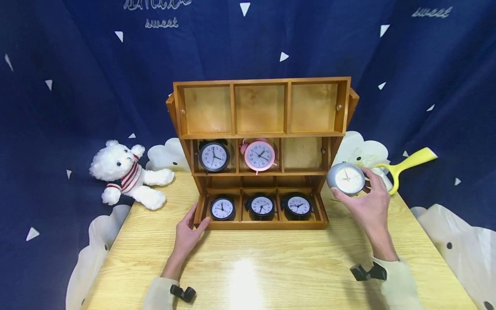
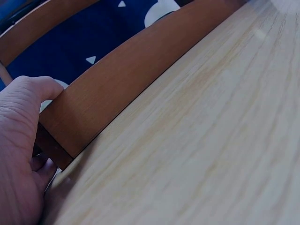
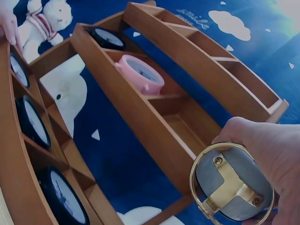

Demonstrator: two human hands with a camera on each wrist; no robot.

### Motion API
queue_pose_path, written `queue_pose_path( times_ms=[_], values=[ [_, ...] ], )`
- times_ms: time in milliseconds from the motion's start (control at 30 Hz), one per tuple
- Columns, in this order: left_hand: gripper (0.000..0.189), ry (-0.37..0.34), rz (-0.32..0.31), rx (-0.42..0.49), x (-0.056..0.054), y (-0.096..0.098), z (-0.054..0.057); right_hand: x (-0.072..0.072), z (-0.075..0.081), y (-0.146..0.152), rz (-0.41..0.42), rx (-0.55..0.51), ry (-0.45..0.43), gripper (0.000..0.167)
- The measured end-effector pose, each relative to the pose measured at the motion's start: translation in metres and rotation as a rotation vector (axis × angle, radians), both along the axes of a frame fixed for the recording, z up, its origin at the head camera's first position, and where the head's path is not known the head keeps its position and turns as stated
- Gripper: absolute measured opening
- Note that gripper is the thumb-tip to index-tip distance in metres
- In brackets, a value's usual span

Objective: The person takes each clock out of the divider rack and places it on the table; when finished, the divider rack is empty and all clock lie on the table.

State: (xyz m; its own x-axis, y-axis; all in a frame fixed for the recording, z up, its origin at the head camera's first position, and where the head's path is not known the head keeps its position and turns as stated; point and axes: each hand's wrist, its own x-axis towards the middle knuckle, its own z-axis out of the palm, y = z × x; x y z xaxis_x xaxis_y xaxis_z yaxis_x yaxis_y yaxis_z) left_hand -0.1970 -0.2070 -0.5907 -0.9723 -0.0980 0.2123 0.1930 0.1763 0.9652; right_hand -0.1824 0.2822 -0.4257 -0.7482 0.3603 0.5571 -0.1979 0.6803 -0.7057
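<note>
My right hand (image 1: 370, 204) grips a grey alarm clock (image 1: 347, 179) by its side, held up right of the wooden shelf (image 1: 263, 225). Its back, with a gold bracket and ring, shows in the right wrist view (image 3: 229, 183). At the shelf's lower left corner my left hand (image 1: 187, 234) holds the bottom tray's end, thumb on the front board. Three black clocks fill the bottom row, one of them the middle clock (image 1: 261, 205). In the middle row sit a dark clock (image 1: 214, 156) and a pink alarm clock (image 1: 259, 155); the right compartment there holds nothing.
A white teddy bear (image 1: 133, 176) in a striped top sits left of the shelf. Behind my right hand stands a yellow object (image 1: 412, 161) with a looped end. The top tier (image 1: 261, 134) has three bare compartments. A blue curtain (image 1: 248, 47) hangs behind.
</note>
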Motion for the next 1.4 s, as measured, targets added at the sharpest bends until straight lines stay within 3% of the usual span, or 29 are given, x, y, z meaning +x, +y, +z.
queue_pose_path(
  times_ms=[300, 733, 800, 1033, 1400],
  values=[
    [0.074, -0.013, 0.007, -0.002, -0.002, 0.000, 0.001, 0.002, -0.011, 0.025, -0.027, -0.024, -0.033, 0.080],
    [0.073, -0.027, 0.012, -0.007, -0.001, 0.000, 0.002, -0.014, -0.046, 0.055, -0.065, -0.007, -0.248, 0.083],
    [0.074, -0.039, 0.011, 0.001, 0.000, 0.001, 0.005, -0.019, -0.054, 0.059, -0.058, -0.003, -0.259, 0.082],
    [0.072, -0.046, -0.008, -0.022, 0.014, 0.008, 0.036, -0.034, -0.081, 0.068, -0.001, 0.007, -0.263, 0.073],
    [0.072, -0.039, -0.002, -0.041, 0.016, 0.008, 0.040, -0.056, -0.112, 0.072, 0.037, 0.001, -0.350, 0.077]
  ],
)
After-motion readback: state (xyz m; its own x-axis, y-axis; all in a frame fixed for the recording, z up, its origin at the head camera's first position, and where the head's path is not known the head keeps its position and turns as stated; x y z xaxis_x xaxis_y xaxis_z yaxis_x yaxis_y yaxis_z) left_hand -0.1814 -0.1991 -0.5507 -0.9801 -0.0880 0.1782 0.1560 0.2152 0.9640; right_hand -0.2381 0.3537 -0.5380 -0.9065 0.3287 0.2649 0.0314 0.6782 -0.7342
